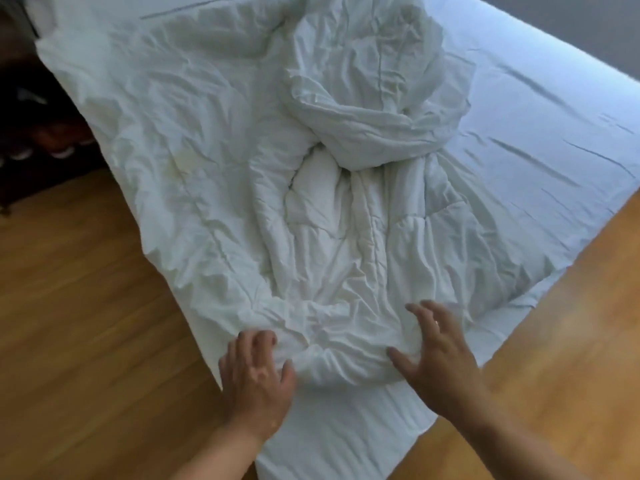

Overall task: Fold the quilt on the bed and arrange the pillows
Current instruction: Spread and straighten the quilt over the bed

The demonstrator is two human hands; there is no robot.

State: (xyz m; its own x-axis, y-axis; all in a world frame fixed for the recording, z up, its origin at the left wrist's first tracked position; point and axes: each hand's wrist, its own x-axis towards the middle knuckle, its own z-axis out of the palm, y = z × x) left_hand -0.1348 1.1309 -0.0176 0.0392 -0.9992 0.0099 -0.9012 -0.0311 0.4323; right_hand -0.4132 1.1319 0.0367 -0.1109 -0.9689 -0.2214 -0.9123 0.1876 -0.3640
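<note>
Quilt: the white quilt (pixel 322 216) lies crumpled over the middle and left of the frame. One part is bunched into a thick heap at upper centre, and a rolled edge sits at the near corner of the bed, low in the frame.
Left hand: the left hand (pixel 256 370) is at lower centre-left, against the quilt's near edge. Its fingers are bent with their tips on the fabric and the thumb is out toward the rolled edge. I cannot tell whether any cloth is caught in the fingers.
Right hand: the right hand (pixel 437 355) is at lower centre-right, a little blurred, with its fingers spread wide. The thumb touches the rolled edge, and the fingers are over the wrinkled cloth.
Sheet: a pale sheet (pixel 540 140) covers the bed, bare along the right side and at the near corner below the hands.
Floor: wooden boards (pixel 76 306) fill the lower left and lower right.
Dark corner: shadowy objects (pixel 41 140) at the left edge are too dim to make out.
</note>
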